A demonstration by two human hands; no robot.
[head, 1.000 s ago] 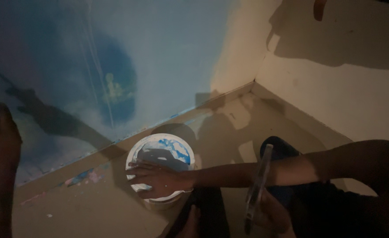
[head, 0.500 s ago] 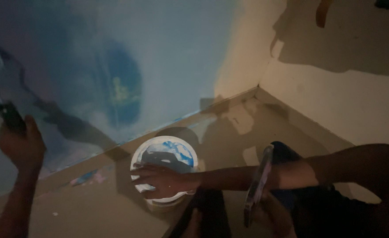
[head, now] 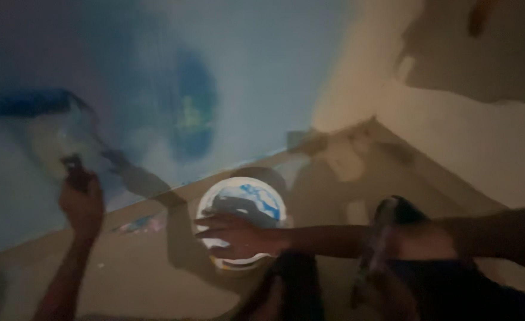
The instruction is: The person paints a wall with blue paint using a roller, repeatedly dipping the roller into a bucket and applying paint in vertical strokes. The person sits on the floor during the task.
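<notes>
Head view looks down at a dim room corner where my left hand [head: 82, 202] is raised against the blue-painted wall [head: 262, 77], its grip pressed together around the dark handle of a paint roller [head: 66, 128]. That roller's blue sleeve lies roughly level against the wall at the upper left, above and a little left of my fist, with the bent frame running down into my palm; motion blur softens its outline. My right hand [head: 232, 233] reaches across from the right side, fingers spread and laid over the rim of a white paint bucket [head: 241, 205], which stands on the floor [head: 125, 279] just beside the foot of the wall, near the middle of the frame. Blue paint streaks the inside of that bucket. My right forearm runs back to the right edge of the frame. Below it, near the lower right, a long thin object [head: 374, 255] stands almost upright, too blurred for me to say what it is. A small patch of coloured spatter [head: 140, 224] marks the floor left of the bucket. To the right, the adjoining beige wall [head: 482, 137] meets the blue one at the corner, and dark shadows fall across it and the floor.
</notes>
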